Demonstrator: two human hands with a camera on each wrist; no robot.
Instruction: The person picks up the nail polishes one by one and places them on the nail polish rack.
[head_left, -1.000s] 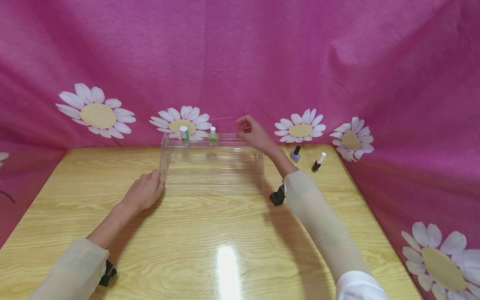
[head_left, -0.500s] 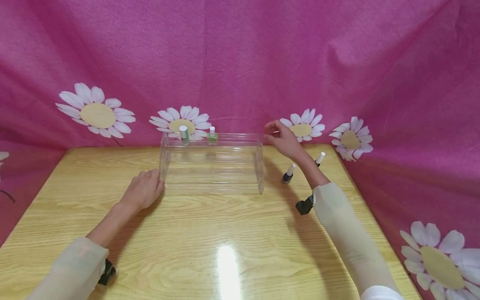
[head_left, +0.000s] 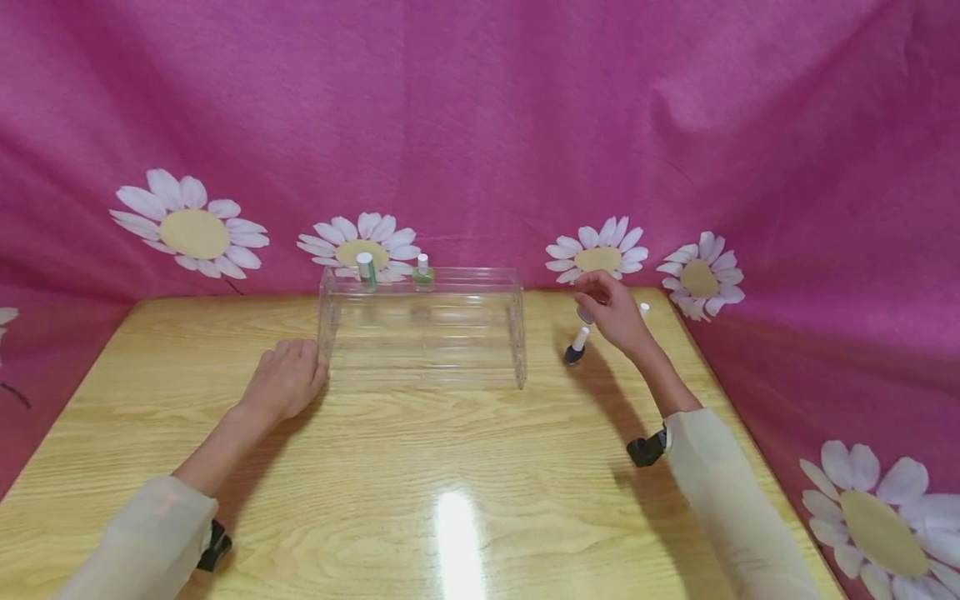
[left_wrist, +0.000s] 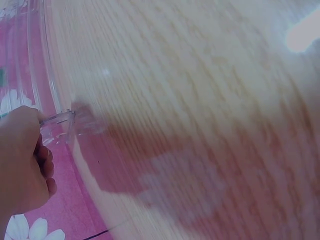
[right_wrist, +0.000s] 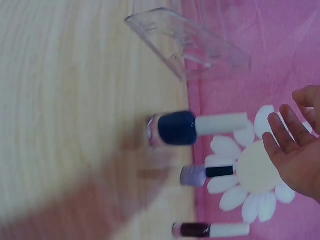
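A clear acrylic tiered rack (head_left: 517,333) stands at the back of the table. My left hand (head_left: 285,382) grips its left side, fingers curled at the panel edge in the left wrist view. My right hand (head_left: 611,312) hovers right of the rack, fingers loosely bent and holding nothing in the right wrist view. Nearest to it is a lilac nail polish bottle (right_wrist: 193,175) with a black cap, partly covered by the hand in the head view. A navy nail polish bottle (head_left: 575,354) with a white cap stands in front. Behind the hand, a dark, white-capped polish bottle (right_wrist: 195,230) is mostly hidden in the head view.
On the rack's top tier stand a white-capped green-striped bottle (head_left: 366,271) and a light green nail polish bottle (head_left: 423,272). A pink curtain (head_left: 480,125) with daisies hangs right behind the wooden table (head_left: 375,467).
My right hand has moved from above the rack's top right end rightward and down to the bottles, uncovering the navy one. My left hand has stayed on the rack.
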